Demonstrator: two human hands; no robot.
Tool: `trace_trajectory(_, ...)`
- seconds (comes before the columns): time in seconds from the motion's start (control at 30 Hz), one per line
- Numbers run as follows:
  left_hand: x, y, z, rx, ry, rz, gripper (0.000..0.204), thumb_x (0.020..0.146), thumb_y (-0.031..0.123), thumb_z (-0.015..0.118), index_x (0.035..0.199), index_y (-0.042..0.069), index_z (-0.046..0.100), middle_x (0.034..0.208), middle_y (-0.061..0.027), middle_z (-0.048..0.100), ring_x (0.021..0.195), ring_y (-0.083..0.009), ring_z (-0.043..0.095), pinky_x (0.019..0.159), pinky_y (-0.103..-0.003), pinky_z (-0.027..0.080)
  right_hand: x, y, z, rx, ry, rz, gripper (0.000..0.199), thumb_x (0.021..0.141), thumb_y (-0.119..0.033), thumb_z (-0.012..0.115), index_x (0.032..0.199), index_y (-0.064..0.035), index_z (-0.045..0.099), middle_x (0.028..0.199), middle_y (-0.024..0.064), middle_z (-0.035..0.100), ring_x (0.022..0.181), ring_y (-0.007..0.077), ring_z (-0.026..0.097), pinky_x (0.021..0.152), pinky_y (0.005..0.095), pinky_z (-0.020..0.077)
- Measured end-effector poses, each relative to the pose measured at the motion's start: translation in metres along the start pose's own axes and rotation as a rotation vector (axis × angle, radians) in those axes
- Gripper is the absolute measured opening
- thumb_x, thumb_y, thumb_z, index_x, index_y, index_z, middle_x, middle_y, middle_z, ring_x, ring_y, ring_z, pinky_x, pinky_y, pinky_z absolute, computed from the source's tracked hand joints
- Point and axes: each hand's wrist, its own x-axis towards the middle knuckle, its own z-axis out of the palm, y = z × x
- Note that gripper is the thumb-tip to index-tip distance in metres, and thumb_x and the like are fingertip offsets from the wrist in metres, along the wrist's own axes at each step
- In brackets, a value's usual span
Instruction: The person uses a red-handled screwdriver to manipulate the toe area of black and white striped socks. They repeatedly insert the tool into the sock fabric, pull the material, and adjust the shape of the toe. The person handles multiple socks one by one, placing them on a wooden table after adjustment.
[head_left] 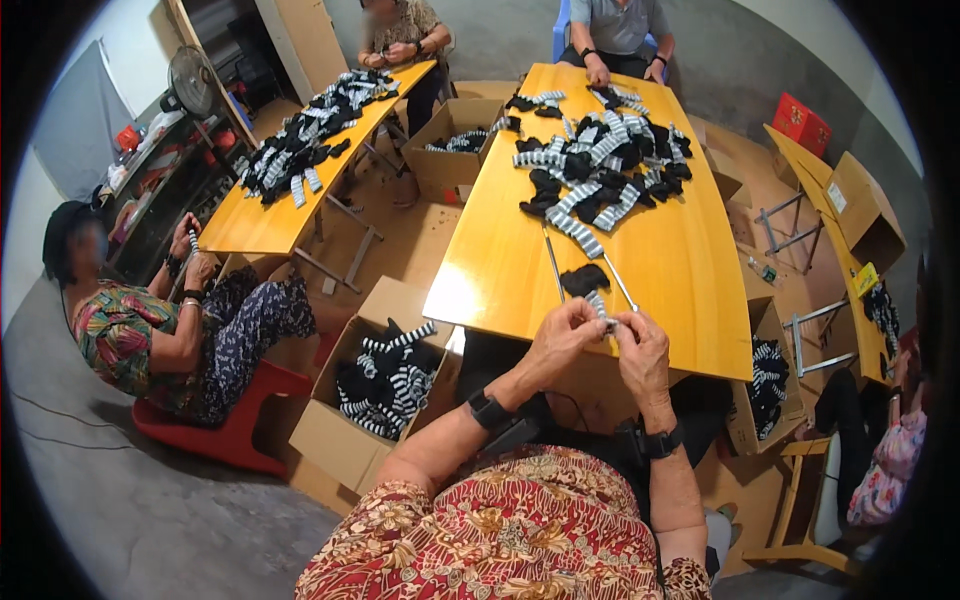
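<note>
My left hand [568, 338] and my right hand [643, 352] meet at the near edge of the yellow table [690, 310]. Both are closed, pinching the end of a grey-and-black striped sock [597, 302] between thumbs and fingers. Just beyond it lies a bunched black piece [585, 280]; I cannot tell whether it belongs to the same sock. Two thin metal rods [553, 262] lie on the tabletop, one on either side of the black piece. Farther up the table spreads a loose heap of black and striped socks [600, 165].
An open cardboard box [330, 395] of striped socks stands at my left, another box [745, 425] at my right. Across the table a person [625, 35] handles socks. More people sit at a second table [275, 225] on the left and at the far right.
</note>
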Motion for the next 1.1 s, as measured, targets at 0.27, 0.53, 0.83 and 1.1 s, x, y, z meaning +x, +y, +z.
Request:
trace_trajectory(0.27,0.003,0.005,0.010,0.423,0.251,0.226,0.013,0.088,0.006,0.062,0.082,-0.001,0.054,0.064,-0.0077,0.054,0.060,-0.0129,0.054,0.054,-0.030,0.044,0.000,0.010,0.002,0.931,-0.249,0.461,0.005,0.087,-0.008,0.062,0.091,-0.0044,0.066,0.072,-0.0023,0.059,0.061,0.0061,0.050,0.057,0.0216,0.0390)
trace_trajectory(0.53,0.006,-0.009,-0.001,-0.011,0.075,-0.031,0.013,0.095,0.016,0.054,0.093,0.006,0.063,0.076,0.0042,0.059,0.063,-0.0045,0.051,0.057,-0.019,0.041,0.005,-0.014,0.002,0.164,-0.069,-0.013,0.013,0.089,-0.010,0.056,0.084,0.0009,0.059,0.068,0.0021,0.056,0.067,0.0095,0.054,0.060,0.0273,0.0433)
trace_trajectory(0.83,-0.002,-0.006,0.007,-0.690,-0.034,-0.295,0.013,0.094,0.018,0.062,0.102,0.008,0.062,0.083,0.0045,0.062,0.068,-0.0044,0.054,0.056,-0.016,0.041,0.016,0.012,0.006,0.229,0.047,0.056,0.008,0.086,-0.006,0.060,0.085,0.0015,0.062,0.070,0.0038,0.061,0.062,0.0091,0.055,0.056,0.0245,0.0440)
trace_trajectory(1.1,-0.003,-0.010,0.010,-0.450,0.180,-0.269,0.015,0.092,0.019,0.065,0.100,0.006,0.063,0.079,0.0041,0.060,0.062,-0.0043,0.052,0.052,-0.016,0.040,0.006,0.014,0.014,0.953,-0.019,0.363,0.008,0.089,-0.007,0.064,0.094,-0.0017,0.062,0.076,-0.0015,0.059,0.057,0.0035,0.047,0.051,0.0172,0.0364)
